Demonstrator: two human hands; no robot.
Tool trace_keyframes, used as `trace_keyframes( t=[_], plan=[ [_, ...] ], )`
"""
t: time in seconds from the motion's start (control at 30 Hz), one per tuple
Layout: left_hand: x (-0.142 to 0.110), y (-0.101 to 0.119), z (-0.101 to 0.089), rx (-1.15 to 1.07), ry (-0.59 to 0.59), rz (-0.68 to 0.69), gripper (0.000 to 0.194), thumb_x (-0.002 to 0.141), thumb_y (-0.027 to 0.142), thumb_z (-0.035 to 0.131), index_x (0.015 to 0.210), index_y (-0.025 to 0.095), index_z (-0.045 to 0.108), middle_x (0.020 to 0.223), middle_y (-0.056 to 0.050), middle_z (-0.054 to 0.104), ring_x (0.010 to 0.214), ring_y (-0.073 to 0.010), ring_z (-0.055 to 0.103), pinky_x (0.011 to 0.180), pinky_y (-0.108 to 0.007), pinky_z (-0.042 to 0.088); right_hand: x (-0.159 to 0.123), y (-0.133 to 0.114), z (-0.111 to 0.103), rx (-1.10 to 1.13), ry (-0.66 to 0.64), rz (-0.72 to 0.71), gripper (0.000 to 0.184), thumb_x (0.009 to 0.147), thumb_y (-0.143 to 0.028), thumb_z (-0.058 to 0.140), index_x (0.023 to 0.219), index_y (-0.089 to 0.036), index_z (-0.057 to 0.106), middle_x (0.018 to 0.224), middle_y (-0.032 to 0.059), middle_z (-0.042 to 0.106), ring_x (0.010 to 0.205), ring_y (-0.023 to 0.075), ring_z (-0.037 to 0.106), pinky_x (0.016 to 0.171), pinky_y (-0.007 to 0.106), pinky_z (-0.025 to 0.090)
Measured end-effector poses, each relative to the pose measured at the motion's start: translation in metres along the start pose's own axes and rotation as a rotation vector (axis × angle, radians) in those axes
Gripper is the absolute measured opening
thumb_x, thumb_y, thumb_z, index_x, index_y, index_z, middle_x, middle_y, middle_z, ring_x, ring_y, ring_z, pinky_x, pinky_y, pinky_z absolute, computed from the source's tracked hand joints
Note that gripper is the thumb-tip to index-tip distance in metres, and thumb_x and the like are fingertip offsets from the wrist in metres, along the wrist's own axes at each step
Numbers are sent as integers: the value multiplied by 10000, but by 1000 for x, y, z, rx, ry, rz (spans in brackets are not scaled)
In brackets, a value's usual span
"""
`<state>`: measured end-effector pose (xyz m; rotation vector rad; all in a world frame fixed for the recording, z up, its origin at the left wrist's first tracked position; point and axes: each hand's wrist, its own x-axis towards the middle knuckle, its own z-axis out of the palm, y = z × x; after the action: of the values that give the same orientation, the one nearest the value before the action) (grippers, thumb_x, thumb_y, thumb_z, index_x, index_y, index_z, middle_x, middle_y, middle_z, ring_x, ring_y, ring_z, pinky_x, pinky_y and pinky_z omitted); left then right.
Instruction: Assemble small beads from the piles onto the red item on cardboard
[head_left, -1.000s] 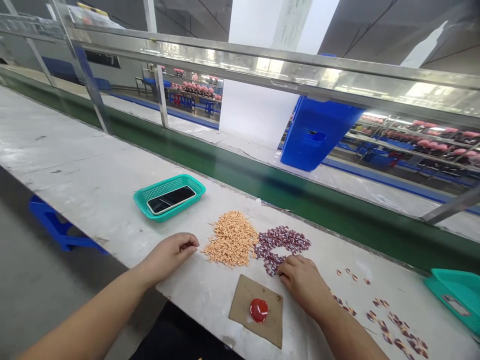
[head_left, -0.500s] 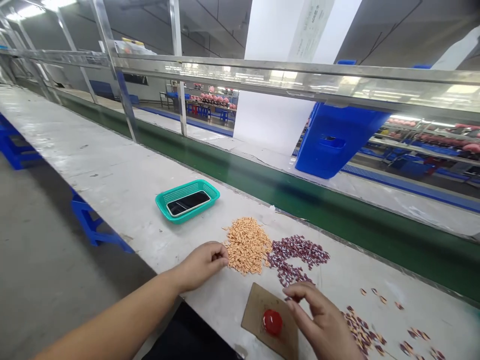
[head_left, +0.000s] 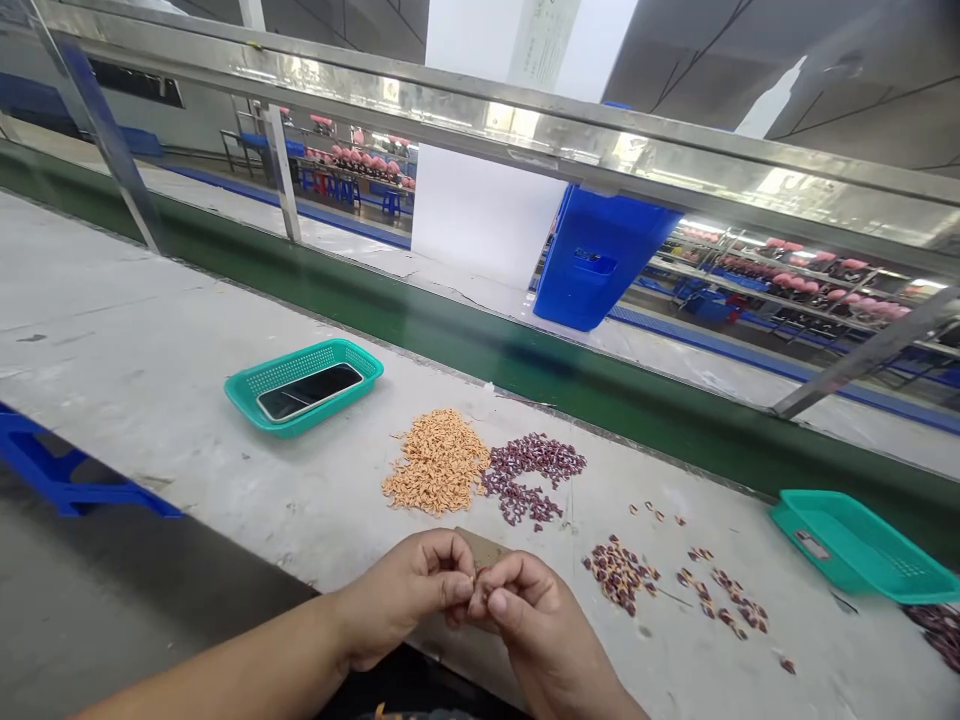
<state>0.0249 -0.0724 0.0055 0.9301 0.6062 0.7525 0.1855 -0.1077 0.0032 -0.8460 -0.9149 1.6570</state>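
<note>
Bare left hand [head_left: 412,590] and bare right hand [head_left: 544,630] close together before the body, thumbs against bent index fingers, fingertips meeting, other fingers curled, bare left forearm [head_left: 255,660] slanting in from lower left, right wrist [head_left: 581,685] angled upward.

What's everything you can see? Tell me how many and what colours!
Orange pieces: one heap, orange, mid-table
Purple pieces: one heap, dark purple, right of the orange
Two-coloured pieces: many, dark red and orange, scattered farther right
Brown board: one, brown, mostly hidden behind the hands
Left basket: one, green, table's left
Phone: one, black with pale edge, in that basket
Right basket: one, green, far right
Table: one, greyish white, underneath
Blue crate: one, blue, behind the green strip
Left hand, right hand: two, bare, fingertips together, front
</note>
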Motion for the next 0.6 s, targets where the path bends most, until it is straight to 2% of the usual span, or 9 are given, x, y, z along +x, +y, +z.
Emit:
trace_keyframes(
  t=[0.07, 0.13, 0.2, 0.27, 0.43, 0.6],
  plan=[
    [-2, -1, 0, -10, 44, 8, 309, 676, 395, 762, 698, 165, 557, 605, 30, 580, 559, -106, 467, 572, -229, 343, -2, -4, -12, -247, 84, -41, 185, 722, -370, 721, 744, -209, 632, 717, 15, 679, 676, 182, 622, 690, 324, 478],
    [-4, -3, 0, -27, 101, 2, 297, 697, 388, 748, 704, 169, 548, 592, 43, 551, 553, -101, 458, 577, -227, 332, -3, -8, -25, -615, 179, -129, 95, 757, -296, 668, 731, -211, 636, 751, 30, 673, 726, 199, 607, 702, 328, 461],
    [-7, -4, -1, -54, 136, -6, 285, 719, 385, 732, 714, 171, 545, 594, 48, 531, 555, -98, 455, 583, -228, 330, -3, -8, -34, -951, 194, -225, 70, 776, -208, 613, 712, -212, 640, 780, 42, 661, 786, 218, 590, 743, 347, 442],
    [-9, -6, -2, -79, 153, -11, 277, 727, 383, 727, 723, 170, 550, 609, 46, 528, 557, -95, 449, 585, -227, 332, -2, -6, -38, -1160, 153, -287, 113, 780, -141, 579, 721, -214, 642, 825, 52, 654, 843, 230, 573, 778, 367, 431],
    [-11, -13, -2, -115, 162, -20, 281, 721, 387, 735, 715, 164, 565, 629, 39, 526, 551, -89, 435, 570, -222, 338, -2, -1, -35, -1395, 122, -327, 180, 770, -51, 568, 754, -216, 639, 865, 49, 648, 878, 228, 551, 797, 377, 414],
    [-10, -20, 0, -101, 164, -21, 282, 724, 393, 732, 717, 162, 571, 638, 36, 539, 548, -88, 451, 568, -223, 341, 0, -2, -33, -1445, 87, -367, 177, 778, -65, 577, 751, -224, 650, 814, 34, 640, 841, 216, 545, 786, 370, 398]
  ],
)
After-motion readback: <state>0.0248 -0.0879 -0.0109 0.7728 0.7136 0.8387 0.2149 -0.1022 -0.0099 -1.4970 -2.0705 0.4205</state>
